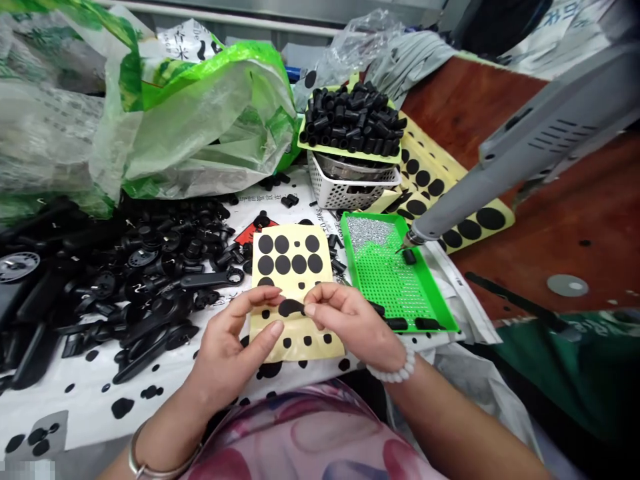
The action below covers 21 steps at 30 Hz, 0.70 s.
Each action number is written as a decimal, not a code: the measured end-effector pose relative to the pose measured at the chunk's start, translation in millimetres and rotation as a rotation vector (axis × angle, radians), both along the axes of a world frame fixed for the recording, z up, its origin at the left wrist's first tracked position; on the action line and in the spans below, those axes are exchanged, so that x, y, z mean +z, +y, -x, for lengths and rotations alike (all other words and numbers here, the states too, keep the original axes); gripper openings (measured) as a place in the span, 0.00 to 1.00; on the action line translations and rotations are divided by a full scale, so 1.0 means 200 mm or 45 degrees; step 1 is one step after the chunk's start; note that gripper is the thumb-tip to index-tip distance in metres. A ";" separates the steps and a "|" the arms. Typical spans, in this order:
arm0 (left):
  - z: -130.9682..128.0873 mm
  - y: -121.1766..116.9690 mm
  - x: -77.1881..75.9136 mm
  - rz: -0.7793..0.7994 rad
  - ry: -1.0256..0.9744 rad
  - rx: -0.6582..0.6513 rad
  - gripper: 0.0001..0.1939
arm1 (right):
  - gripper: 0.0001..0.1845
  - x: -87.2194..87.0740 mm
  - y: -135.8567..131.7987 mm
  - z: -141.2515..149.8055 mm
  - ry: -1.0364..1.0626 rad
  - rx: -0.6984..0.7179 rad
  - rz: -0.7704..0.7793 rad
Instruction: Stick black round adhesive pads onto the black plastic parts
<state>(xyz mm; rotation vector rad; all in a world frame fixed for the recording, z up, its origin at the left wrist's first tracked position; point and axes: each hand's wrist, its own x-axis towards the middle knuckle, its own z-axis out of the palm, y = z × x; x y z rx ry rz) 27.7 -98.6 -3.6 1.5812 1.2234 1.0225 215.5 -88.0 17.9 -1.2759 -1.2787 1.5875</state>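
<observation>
Pink patterned cloth (pixel 320 440) lies nearest, below the right hand (pixel 350 321), which pinches the curved black patch (pixel 290 307) over the yellow sheet (pixel 297 327), best by its edge alone, while the left hand (pixel 227 347) holds thumb and forefinger apart

Black piece (pixel 290 307): end hidden by right fingers (pixel 327 316); grey tool (pixel 530 150) cut off at right edge.
</observation>
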 end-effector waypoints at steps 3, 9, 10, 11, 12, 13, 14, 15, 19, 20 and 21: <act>-0.06 0.01 0.01 0.183 -0.203 0.088 0.16 | 0.03 -0.03 0.00 0.02 0.028 -0.015 -0.046; -0.12 0.04 -0.01 0.237 -0.187 0.121 0.17 | 0.03 -0.10 -0.07 0.06 -0.121 -0.072 -0.358; -0.13 0.03 -0.02 0.197 -0.136 0.137 0.17 | 0.04 -0.10 -0.09 0.07 -0.200 -0.068 -0.440; -0.13 0.03 -0.02 0.136 -0.069 0.156 0.17 | 0.05 -0.11 -0.10 0.07 -0.283 -0.068 -0.523; -0.14 0.02 -0.02 0.065 0.006 0.176 0.17 | 0.05 -0.11 -0.11 0.07 -0.356 -0.070 -0.599; -0.15 0.02 -0.02 0.001 0.071 0.193 0.17 | 0.06 -0.11 -0.12 0.07 -0.413 -0.075 -0.664; -0.15 0.01 -0.03 -0.042 0.108 0.203 0.17 | 0.06 -0.11 -0.13 0.07 -0.456 -0.078 -0.720; -0.16 0.01 -0.03 -0.052 0.104 0.205 0.18 | 0.06 -0.12 -0.13 0.07 -0.494 -0.077 -0.770; -0.15 0.01 -0.01 0.215 -0.229 0.090 0.20 | 0.07 -0.13 -0.14 0.04 -0.669 -0.064 -1.024; -0.15 0.01 -0.01 0.301 -0.332 0.052 0.21 | 0.08 -0.13 -0.13 0.04 -0.715 -0.067 -1.094; -0.15 0.01 0.00 0.379 -0.425 0.027 0.21 | 0.09 -0.13 -0.13 0.03 -0.758 -0.068 -1.160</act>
